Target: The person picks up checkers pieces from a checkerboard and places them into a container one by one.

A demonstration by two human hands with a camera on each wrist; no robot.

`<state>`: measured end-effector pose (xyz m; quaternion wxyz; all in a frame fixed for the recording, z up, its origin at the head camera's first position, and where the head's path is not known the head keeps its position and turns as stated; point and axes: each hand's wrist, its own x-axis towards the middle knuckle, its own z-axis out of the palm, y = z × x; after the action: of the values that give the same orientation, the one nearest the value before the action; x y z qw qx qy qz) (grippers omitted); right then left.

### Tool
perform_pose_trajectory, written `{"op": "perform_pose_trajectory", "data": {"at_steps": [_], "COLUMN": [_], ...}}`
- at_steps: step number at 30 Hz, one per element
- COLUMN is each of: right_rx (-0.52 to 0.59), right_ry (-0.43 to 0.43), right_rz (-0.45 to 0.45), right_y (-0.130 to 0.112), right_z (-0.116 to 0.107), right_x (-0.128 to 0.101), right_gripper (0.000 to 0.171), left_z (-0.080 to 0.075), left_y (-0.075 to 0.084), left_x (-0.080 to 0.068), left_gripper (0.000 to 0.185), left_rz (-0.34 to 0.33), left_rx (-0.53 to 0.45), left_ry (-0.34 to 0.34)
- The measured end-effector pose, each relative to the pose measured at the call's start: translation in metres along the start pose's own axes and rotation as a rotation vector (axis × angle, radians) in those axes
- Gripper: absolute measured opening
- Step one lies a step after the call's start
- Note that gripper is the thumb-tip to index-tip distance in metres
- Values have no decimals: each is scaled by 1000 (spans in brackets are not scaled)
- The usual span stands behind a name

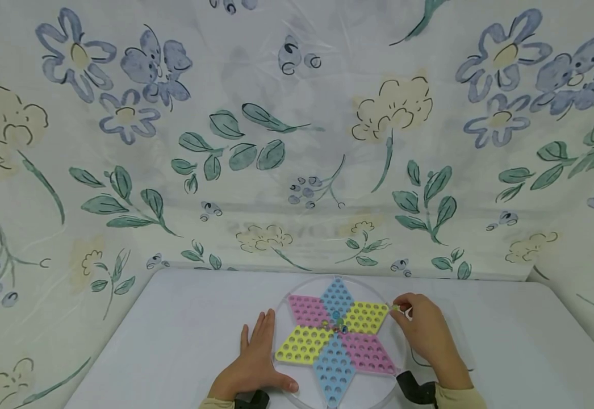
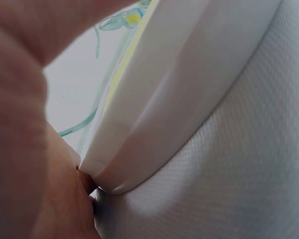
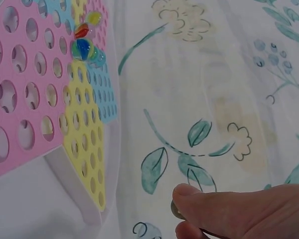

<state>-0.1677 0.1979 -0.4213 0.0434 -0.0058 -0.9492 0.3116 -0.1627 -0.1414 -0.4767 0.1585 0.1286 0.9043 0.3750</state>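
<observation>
A round white Chinese checkers board (image 1: 371, 389) lies on the table, its star made of pink, yellow and blue points full of holes. Several glass marbles (image 1: 336, 324) sit clustered at its centre; the right wrist view shows blue, red and yellow ones (image 3: 81, 50). My left hand (image 1: 256, 358) rests at the board's left rim, fingers spread and thumb by the front left edge. In the left wrist view the hand touches the white side wall (image 2: 154, 99). Beside the right rim, my right hand (image 1: 425, 324) pinches a small yellow-green marble (image 1: 395, 307) between thumb and fingertips.
The white table (image 1: 174, 329) extends on both sides of the board. Behind it hangs a floral cloth (image 1: 297, 170). Black wrist mounts (image 1: 417, 389) sit below the hands, and a thin dark cord (image 1: 419, 362) runs near the right wrist.
</observation>
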Motion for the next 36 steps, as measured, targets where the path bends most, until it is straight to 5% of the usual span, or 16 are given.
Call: {"op": "perform_pose_trajectory", "data": {"at_steps": [36], "right_rx": [-40], "right_ry": [53], "right_rz": [23], "right_y": [14], "right_z": [-5], "right_x": [2], "right_gripper": [22], "left_z": [1], "left_y": [0], "left_x": [0], "left_gripper": [150], "left_rz": [0], "left_rx": [-5], "left_ry": [2]}}
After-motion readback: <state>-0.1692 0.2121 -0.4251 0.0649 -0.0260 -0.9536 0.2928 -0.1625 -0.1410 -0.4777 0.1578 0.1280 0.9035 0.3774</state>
